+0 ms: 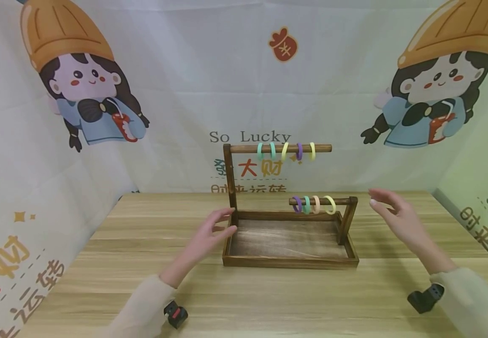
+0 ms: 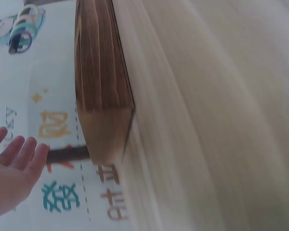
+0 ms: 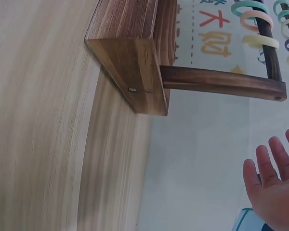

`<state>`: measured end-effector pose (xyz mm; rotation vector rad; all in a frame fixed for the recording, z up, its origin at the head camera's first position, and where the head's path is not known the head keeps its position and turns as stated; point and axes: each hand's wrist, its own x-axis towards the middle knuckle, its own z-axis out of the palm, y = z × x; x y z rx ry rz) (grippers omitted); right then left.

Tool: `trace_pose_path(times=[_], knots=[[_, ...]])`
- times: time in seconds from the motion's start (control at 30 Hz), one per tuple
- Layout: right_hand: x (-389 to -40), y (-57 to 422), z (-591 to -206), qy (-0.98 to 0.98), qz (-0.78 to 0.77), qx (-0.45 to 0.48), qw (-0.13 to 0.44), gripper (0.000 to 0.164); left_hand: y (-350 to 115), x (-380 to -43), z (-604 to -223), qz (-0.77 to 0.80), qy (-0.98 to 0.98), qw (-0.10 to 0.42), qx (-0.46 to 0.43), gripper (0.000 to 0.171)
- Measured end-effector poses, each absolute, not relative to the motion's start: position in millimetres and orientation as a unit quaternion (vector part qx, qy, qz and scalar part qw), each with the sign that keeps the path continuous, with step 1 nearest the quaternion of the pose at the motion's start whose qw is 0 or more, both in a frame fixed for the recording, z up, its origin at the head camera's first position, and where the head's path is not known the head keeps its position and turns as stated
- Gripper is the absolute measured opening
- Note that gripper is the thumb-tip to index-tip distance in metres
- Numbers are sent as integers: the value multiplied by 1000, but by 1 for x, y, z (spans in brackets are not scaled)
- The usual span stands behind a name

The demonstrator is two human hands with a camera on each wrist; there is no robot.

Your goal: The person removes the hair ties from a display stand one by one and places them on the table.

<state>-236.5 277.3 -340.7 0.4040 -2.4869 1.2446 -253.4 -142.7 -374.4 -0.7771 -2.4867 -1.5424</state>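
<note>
A dark brown wooden stand [image 1: 290, 263] has a shallow tray base and two posts with rods. Its tall left post carries the upper rod [image 1: 324, 148], where several teal, yellow and purple rings hang. From the shorter right post [image 1: 347, 220] the lower rod points left, bearing a purple, a teal, a peach [image 1: 316, 204] and a yellow ring [image 1: 330, 205]. My left hand [image 1: 206, 234] is at the tray's left end, fingertips right by the tall post. To the right of the short post, my right hand [image 1: 402, 223] hovers with relaxed fingers, holding nothing.
The stand sits on a light wood-grain table [image 1: 163, 253]. Behind and at both sides hangs a pale printed cloth [image 1: 185, 61] with cartoon figures and lettering. A black wrist camera [image 1: 176, 314] is on the left wrist, another [image 1: 425, 298] on the right.
</note>
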Motion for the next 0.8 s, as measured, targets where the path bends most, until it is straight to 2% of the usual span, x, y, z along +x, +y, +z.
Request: trace_pose_path(times=[0.43,0.8], knots=[[-246,263,-343,-878,436,153,126,44,-93,-260,-370,-478,-826,32,-297,50],[-250,258,-344,-870,458,145,108,45,-60,-255,-353,-519,-807,-3,-281,51]])
